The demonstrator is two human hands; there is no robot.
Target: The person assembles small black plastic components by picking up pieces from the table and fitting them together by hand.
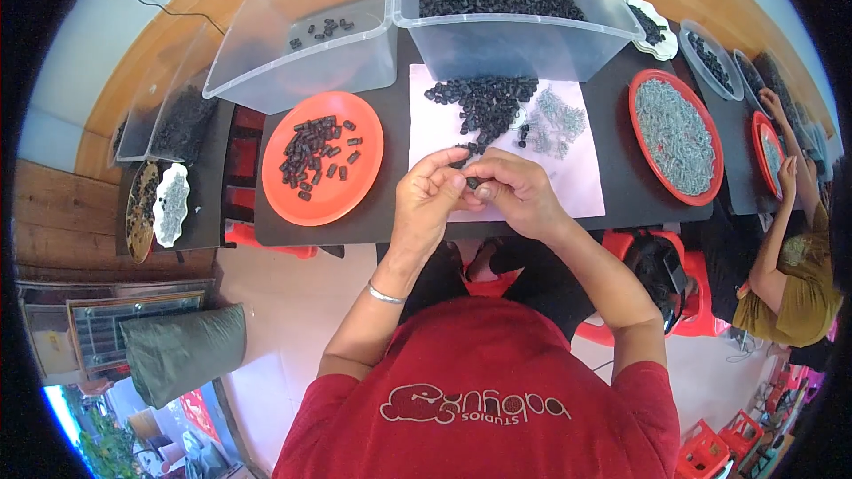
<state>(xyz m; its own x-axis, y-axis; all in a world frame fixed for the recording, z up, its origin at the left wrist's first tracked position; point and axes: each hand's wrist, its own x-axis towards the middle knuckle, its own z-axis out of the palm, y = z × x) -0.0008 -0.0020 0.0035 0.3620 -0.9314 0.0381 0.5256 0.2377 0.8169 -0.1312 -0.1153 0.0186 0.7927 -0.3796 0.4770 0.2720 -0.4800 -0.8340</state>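
Black pieces (488, 99) heap ahead; left fingers (438, 161) and right fingers (502, 174) pinch 1 small black part (473, 183); 2 clear tubs (524, 49) crowd the desk (612, 137) beyond.

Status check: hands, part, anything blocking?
Left hand and right hand pinching small black part. Fingers partly hide it. Heap of black parts just beyond, on pale sheet. No obstruction visible.

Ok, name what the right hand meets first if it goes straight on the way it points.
Probably the left hand, whose fingers lie just ahead of the right hand; whether they touch is unclear.
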